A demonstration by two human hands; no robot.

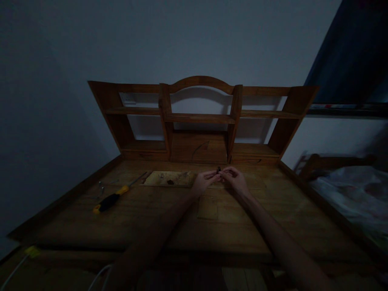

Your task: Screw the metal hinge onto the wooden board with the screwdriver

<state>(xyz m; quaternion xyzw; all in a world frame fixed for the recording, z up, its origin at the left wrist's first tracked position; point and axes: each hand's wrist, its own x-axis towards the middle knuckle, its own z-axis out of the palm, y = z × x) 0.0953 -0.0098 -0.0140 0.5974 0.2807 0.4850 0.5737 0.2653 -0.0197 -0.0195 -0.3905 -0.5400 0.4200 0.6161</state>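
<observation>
My left hand (204, 181) and my right hand (235, 179) meet over the middle of the wooden desk (169, 210). Between their fingertips is a small dark piece (218, 169), too small and dim to name. Both hands pinch it with the fingers closed. Just left of my left hand lies a flat, worn wooden board (159, 178) with dark stains. Farther left, a screwdriver (112, 199) with a yellow and black handle rests on the desk, its shaft pointing away toward the board.
Small metal pieces (102, 187) lie left of the screwdriver. A wooden shelf unit (200, 118) stands along the desk's back. Raised edges run down both desk sides. A pale cable (100, 277) hangs by the front edge, and whitish plastic (348, 186) is beyond the right side.
</observation>
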